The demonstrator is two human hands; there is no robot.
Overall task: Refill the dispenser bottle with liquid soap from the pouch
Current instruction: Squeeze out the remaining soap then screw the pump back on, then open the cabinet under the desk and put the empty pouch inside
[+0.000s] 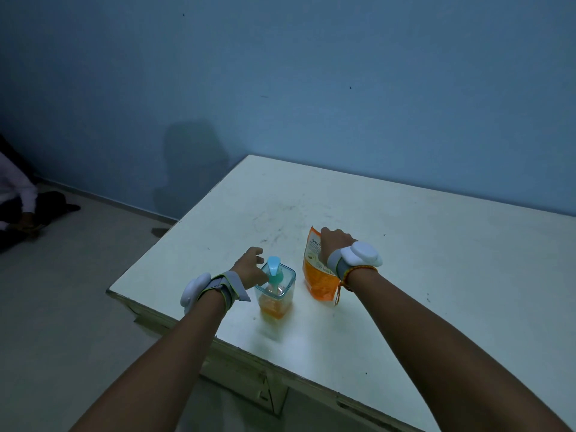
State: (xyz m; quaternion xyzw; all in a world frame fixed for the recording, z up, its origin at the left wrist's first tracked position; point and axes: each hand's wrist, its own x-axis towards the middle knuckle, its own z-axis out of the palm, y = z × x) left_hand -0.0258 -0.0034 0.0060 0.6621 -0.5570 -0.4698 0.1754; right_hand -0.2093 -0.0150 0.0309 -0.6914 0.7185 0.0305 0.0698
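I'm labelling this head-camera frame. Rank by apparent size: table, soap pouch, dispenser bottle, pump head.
1. table
2. and 3. soap pouch and dispenser bottle: look alike, and a hand covers part of the pouch, so unranked
4. pump head

Right hand (pixel 335 241) fingers hidden behind the pouch (pixel 318 269).

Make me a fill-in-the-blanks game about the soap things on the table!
1. The pouch is the colour ____.
2. The pump on the dispenser bottle is light ____.
3. The hand gripping the top of the pouch is the ____ one.
4. The bottle and pouch stand on a white ____.

Missing words: orange; blue; right; table.

The left hand is at the pump; the right hand grips the pouch. Both stand on the table.
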